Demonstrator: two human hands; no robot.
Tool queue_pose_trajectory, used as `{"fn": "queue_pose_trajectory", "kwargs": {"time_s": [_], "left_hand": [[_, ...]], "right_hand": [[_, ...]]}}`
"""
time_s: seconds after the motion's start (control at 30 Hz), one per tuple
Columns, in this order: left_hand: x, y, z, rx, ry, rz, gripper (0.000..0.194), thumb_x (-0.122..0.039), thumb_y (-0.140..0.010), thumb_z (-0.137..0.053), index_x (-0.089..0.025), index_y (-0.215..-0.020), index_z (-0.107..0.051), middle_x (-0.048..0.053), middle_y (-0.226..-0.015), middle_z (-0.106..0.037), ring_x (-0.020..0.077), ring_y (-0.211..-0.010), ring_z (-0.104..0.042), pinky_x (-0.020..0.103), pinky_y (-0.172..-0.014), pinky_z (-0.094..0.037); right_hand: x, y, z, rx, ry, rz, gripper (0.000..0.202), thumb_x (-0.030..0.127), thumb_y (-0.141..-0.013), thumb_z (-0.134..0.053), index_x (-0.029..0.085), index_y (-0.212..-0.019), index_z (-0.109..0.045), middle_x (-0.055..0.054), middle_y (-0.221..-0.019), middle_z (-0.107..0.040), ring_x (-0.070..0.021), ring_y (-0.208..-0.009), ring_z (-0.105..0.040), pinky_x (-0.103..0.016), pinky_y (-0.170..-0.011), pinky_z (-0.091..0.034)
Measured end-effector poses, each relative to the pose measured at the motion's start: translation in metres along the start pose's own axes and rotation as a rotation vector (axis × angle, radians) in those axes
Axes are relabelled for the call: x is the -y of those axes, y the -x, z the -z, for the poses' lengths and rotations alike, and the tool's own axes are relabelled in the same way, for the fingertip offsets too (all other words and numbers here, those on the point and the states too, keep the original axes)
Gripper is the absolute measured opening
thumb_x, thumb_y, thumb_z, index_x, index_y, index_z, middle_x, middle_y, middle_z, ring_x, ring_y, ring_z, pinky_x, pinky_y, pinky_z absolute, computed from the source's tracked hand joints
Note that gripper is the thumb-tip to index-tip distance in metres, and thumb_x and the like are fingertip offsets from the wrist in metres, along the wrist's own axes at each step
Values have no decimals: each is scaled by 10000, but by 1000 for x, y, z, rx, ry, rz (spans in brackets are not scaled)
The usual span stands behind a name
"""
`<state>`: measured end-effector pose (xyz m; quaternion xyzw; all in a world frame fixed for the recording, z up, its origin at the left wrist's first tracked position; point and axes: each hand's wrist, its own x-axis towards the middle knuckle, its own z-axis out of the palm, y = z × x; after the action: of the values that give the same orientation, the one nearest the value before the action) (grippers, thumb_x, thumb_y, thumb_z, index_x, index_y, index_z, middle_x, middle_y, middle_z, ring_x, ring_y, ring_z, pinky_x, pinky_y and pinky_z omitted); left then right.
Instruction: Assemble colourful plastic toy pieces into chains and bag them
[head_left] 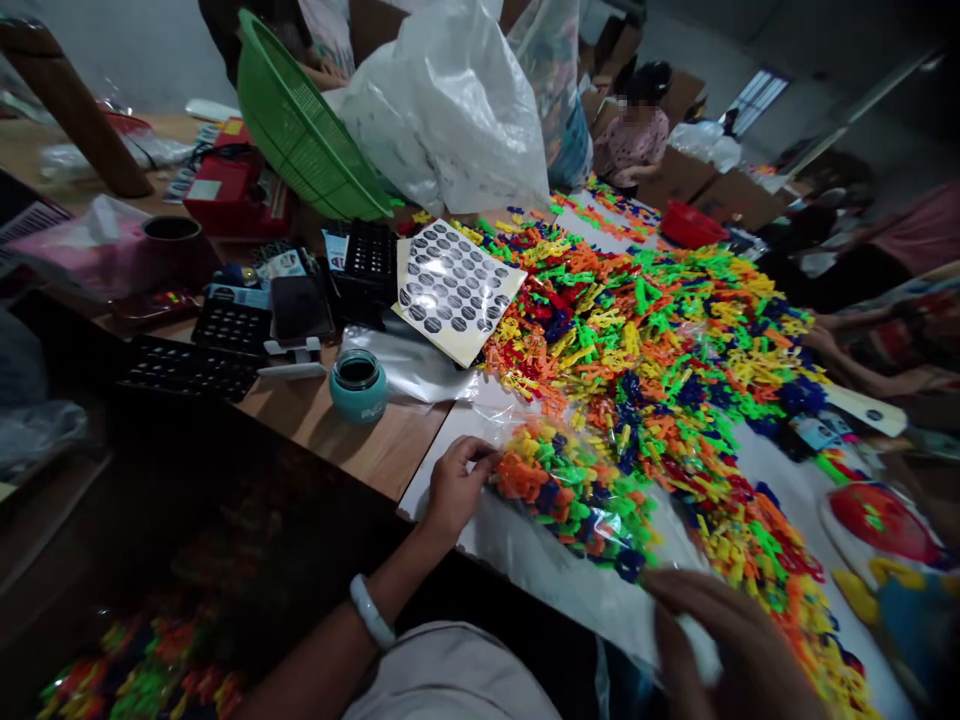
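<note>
Left hand (pixel 454 490) has one end of a clear bag of plastic bits (pixel 577 490) pinched, bag's on the white tabletop (pixel 761 462) by the big loose pile (pixel 607 330). Right hand (pixel 750 640) is a blur near the other end, can't tell its grip.

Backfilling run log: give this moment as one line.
left hand: pinching clear plastic bag; right hand: blurred, by bag's other end; bag contents: multicolored plastic pieces

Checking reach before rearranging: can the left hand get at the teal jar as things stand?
Probably yes: the teal jar looks close to the left hand, with nothing visible standing between them. That hand seems to pinch the clear bag, which may need releasing first.
</note>
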<state>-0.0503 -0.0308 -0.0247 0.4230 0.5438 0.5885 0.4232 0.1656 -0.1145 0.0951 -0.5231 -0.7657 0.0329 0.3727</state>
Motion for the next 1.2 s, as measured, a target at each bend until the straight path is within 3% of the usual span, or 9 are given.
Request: {"fn": "queue_pose_trajectory", "kwargs": {"time_s": [0.1,0.2,0.33,0.53,0.7,0.83,0.93,1.1,1.2], "left_hand": [[0,3,1,-25,6,0,88,-273,-803,-622,-193,-790,-657,7,-809,-635,149,-806,-583,258,-756,-423],[1,3,3,-32,32,12,78,-270,-795,-627,-200,-779,-658,-3,-790,-640,145,-787,-578,257,-761,-420],[3,1,6,4,117,48,111,-280,-786,-616,-183,-733,-621,-7,-733,-617,142,-758,-574,250,-746,-438],[3,-3,13,150,175,63,193,-358,-819,-590,-171,-802,-632,12,-783,-639,146,-792,-593,263,-772,-457],[1,-2,23,278,63,27,140,-310,-681,-731,-185,-674,-668,10,-749,-643,162,-774,-598,274,-777,-454],[5,0,30,161,-6,62,176,-356,-775,-622,-190,-818,-661,33,-835,-651,180,-837,-615,308,-821,-463],[6,5,33,105,-38,101,285,-412,-825,-551,-186,-982,-624,55,-955,-657,184,-861,-641,319,-817,-478],[-2,30,29,-115,-161,141,353,-488,-831,-544,-197,-1027,-585,51,-971,-651,190,-863,-651,313,-792,-499],[-11,53,20,-207,-291,-28,262,-433,-867,-525,-205,-989,-572,41,-938,-630,180,-859,-627,306,-795,-505]], "right_hand": [[21,-39,-63,85,-3,209,253,177,-875,-604,234,-1118,-641,-78,-1031,-646,-195,-939,-624,-331,-804,-527],[17,-54,-101,125,5,204,136,211,-897,-588,207,-1010,-663,-70,-957,-622,-185,-882,-601,-321,-751,-529],[3,-54,-108,100,50,176,98,215,-906,-571,189,-863,-655,-60,-913,-608,-178,-847,-584,-311,-733,-510],[-2,-55,-106,98,67,159,94,217,-901,-580,178,-842,-641,-50,-889,-585,-167,-816,-565,-291,-705,-486],[3,-56,-113,63,106,164,115,201,-910,-554,178,-841,-643,-53,-851,-576,-180,-801,-545,-314,-688,-479],[9,-52,-95,7,-49,126,128,166,-894,-578,190,-991,-659,-58,-927,-614,-168,-859,-590,-303,-742,-507],[0,-38,-56,-210,-46,19,180,156,-867,-615,205,-1032,-668,-56,-978,-637,-172,-921,-610,-322,-824,-500],[-53,21,17,-702,100,-503,242,302,-841,-658,170,-1043,-656,-70,-966,-651,-196,-889,-626,-402,-877,-489],[-86,67,32,-681,-32,-844,335,410,-829,-649,169,-1061,-639,-65,-909,-685,-201,-809,-665,-396,-811,-535]]}}
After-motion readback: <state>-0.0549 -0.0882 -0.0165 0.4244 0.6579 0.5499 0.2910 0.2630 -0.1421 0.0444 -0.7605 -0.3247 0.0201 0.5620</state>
